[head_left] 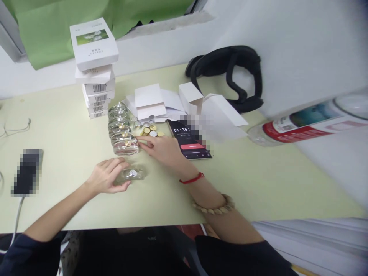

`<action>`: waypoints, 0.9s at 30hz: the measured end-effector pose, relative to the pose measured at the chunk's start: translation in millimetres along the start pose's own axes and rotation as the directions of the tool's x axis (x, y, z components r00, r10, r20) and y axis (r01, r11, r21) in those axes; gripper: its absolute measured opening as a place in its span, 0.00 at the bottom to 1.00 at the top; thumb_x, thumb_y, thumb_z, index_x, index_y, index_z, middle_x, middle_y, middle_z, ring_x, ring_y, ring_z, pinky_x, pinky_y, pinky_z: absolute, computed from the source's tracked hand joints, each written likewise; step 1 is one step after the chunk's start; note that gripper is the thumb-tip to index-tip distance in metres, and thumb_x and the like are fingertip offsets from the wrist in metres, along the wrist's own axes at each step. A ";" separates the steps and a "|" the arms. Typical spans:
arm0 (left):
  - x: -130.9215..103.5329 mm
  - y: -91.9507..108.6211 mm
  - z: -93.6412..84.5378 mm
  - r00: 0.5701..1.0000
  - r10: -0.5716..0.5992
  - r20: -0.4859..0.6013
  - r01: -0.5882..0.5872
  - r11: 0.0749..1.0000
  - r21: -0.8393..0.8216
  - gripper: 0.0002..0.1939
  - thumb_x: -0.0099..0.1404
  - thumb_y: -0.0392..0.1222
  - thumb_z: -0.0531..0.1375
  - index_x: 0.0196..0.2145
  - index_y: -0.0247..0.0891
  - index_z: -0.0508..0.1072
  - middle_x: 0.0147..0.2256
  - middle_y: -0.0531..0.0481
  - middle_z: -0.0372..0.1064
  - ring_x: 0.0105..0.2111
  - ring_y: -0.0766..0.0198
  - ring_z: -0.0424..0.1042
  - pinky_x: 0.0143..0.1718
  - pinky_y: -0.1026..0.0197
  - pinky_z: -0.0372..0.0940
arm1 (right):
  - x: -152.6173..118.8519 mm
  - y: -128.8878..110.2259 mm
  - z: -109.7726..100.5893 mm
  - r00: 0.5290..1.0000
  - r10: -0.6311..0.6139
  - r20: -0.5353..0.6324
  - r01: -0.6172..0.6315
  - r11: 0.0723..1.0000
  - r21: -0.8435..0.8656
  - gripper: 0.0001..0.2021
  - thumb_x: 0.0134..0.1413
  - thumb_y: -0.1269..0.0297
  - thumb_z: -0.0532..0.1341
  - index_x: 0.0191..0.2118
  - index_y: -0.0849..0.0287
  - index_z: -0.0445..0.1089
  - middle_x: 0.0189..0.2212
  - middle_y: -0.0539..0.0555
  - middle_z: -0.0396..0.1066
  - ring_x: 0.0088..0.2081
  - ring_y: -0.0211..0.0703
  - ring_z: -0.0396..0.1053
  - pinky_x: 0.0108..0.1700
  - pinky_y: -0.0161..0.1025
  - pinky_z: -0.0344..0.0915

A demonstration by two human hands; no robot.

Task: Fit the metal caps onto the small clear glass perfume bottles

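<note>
Pale table (224, 180); left hand (107, 175) grips lone bottle (138, 175); right hand (166, 151) beside bottle row (121, 127), grip unclear.

Single view, recorded from the wearer's head. The counter (161, 207) is seen obliquely from above, from its near side, with the lens directed forward and down. The range is close, yet the counter's near and far edges are both included. Dark clothing (123, 249) is caught below the near edge of the counter, while the wall (161, 50) and green sheet (51, 38) are shown beyond its far edge.
</note>
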State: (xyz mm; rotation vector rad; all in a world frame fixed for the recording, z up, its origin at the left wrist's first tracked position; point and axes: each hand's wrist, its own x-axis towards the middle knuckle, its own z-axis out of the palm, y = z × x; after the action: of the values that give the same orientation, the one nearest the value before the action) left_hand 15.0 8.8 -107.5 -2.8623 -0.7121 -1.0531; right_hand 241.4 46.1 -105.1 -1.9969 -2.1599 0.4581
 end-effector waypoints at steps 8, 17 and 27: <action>-0.5 0.5 0.3 0.999 0.015 0.045 -0.014 1.000 -0.022 0.15 0.69 0.41 0.46 0.50 0.32 0.61 0.40 0.43 0.70 0.35 0.62 0.72 0.33 0.62 0.68 | 1.5 17.0 6.2 0.981 -0.147 -0.123 0.165 0.974 0.157 0.14 0.60 0.60 0.60 0.50 0.51 0.77 0.18 0.48 0.66 0.24 0.35 0.63 0.28 0.33 0.48; 0.7 -0.8 2.4 1.000 -0.015 0.006 0.015 1.000 0.003 0.16 0.68 0.47 0.49 0.47 0.33 0.61 0.39 0.44 0.70 0.34 0.62 0.72 0.31 0.63 0.68 | 1.9 18.4 13.2 0.970 -0.151 -0.191 0.163 0.985 0.048 0.13 0.60 0.57 0.61 0.47 0.51 0.78 0.22 0.51 0.70 0.27 0.39 0.67 0.27 0.34 0.47; -1.9 -2.2 6.6 0.998 -0.048 -0.030 0.048 0.999 0.022 0.15 0.68 0.48 0.50 0.45 0.33 0.60 0.36 0.44 0.69 0.31 0.63 0.71 0.29 0.63 0.68 | 2.0 19.0 14.9 0.965 -0.075 -0.252 0.109 0.986 0.124 0.10 0.57 0.58 0.62 0.36 0.55 0.79 0.21 0.51 0.70 0.26 0.39 0.66 0.27 0.34 0.49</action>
State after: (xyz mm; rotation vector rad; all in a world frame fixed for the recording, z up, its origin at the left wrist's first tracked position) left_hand 16.9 11.1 -114.2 -2.8183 -0.7894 -1.0825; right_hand 254.3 47.6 -125.5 -1.7687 -2.0021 0.3154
